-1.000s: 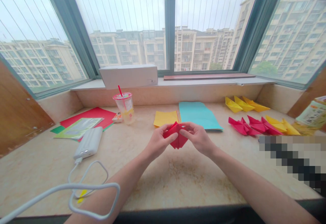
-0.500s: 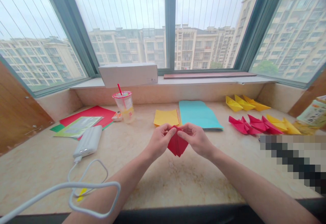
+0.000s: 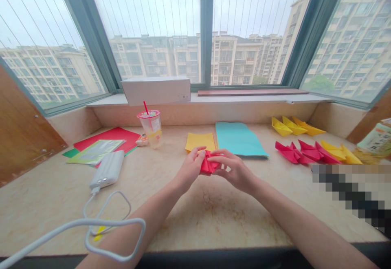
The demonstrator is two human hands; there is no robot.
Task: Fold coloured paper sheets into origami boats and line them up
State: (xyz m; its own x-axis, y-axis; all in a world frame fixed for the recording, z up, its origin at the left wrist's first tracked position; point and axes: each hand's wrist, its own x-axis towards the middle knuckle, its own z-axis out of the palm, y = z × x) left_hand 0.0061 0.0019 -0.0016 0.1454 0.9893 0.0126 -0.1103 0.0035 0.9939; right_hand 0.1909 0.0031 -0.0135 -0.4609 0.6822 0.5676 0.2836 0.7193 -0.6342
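Note:
A red folded paper piece [image 3: 209, 165] is held between both hands just above the marble counter [image 3: 201, 216]. My left hand [image 3: 190, 169] pinches its left side with thumb and fingers closed. From the right, my right hand [image 3: 234, 170] grips it, fingers curled over the top. Only a small crumpled part of the red paper shows between the fingers. Behind the hands lie a yellow sheet [image 3: 200, 141] and a teal sheet [image 3: 240, 138].
Finished red paper boats [image 3: 301, 151] and yellow paper boats [image 3: 293, 125] sit at the right. A plastic cup with a red straw [image 3: 151, 128], a white power bank [image 3: 107, 169] with its white cable [image 3: 91, 224], red and green sheets [image 3: 104, 144] and a white box [image 3: 156, 90] are at the left and back.
The red paper has been squeezed from a hanging pointed shape into a flatter, smaller bundle. Both hands have moved slightly up and away from me.

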